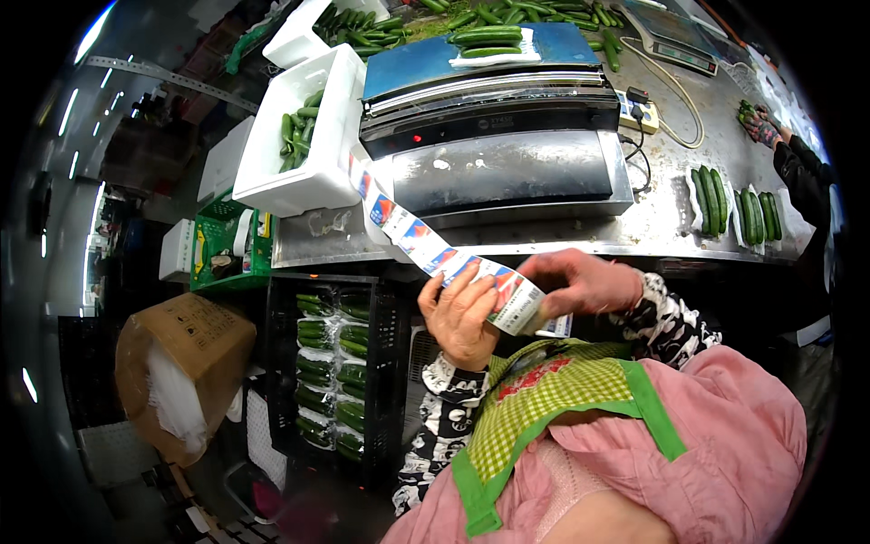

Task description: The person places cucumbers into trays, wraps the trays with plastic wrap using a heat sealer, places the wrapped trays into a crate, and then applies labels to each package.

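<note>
A long strip of printed labels (421, 245), white with blue and red, runs from beside the white foam box down to my hands. My left hand (460, 317) is closed on the strip, its fingers lying over the labels. Close by on the right, my right hand (584, 283) grips the strip's near end between thumb and fingers. Some of that end is hidden behind the right hand. Just beyond my hands stands a wrap-sealing machine (498, 168) with a dark metal front and a small red light. Cucumbers (487, 38) lie on a white tray on its blue top.
The white foam box (340, 118) holds cucumbers. A black crate (385, 363) of packed cucumbers stands below, beside a cardboard box (195, 335) and green basket (213, 231). Cucumber packs (710, 201), a scale (675, 36) and power strip (637, 111) are right, near another person's hand (761, 127).
</note>
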Tool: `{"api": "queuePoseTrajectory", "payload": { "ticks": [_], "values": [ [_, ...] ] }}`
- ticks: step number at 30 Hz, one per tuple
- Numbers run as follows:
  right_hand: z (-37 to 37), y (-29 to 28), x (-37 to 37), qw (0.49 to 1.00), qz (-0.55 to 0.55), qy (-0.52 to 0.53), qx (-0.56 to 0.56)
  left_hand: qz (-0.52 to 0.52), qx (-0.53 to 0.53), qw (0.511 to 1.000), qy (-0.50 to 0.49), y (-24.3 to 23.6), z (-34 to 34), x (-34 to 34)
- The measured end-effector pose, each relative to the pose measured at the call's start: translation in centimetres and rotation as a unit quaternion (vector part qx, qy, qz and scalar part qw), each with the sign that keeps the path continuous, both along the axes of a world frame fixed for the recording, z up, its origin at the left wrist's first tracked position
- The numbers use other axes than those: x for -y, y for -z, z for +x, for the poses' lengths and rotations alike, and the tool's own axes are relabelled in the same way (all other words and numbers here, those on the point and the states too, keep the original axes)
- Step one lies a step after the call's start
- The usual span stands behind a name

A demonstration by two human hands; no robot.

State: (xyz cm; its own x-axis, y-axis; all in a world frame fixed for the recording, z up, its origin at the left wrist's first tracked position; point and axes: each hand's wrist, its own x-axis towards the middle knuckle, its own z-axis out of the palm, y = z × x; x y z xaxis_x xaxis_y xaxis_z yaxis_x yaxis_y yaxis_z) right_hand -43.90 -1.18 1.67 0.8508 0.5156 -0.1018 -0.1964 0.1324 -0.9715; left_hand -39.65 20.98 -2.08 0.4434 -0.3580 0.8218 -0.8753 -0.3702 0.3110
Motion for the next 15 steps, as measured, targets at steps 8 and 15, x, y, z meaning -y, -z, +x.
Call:
{"api": "queuePoseTrajectory", "payload": {
  "ticks": [8,15],
  "values": [
    [-4.3,0.0,0.2,0.981,-0.032,-0.19,-0.013,0.007,-0.039,0.999,-0.037,3.7,4.1,-2.9],
    [-9.9,-2.1,7.7,0.96,-0.221,-0.081,-0.151,-0.058,-0.038,0.991,-0.118,5.5,9.6,-6.0]
  ]
}}
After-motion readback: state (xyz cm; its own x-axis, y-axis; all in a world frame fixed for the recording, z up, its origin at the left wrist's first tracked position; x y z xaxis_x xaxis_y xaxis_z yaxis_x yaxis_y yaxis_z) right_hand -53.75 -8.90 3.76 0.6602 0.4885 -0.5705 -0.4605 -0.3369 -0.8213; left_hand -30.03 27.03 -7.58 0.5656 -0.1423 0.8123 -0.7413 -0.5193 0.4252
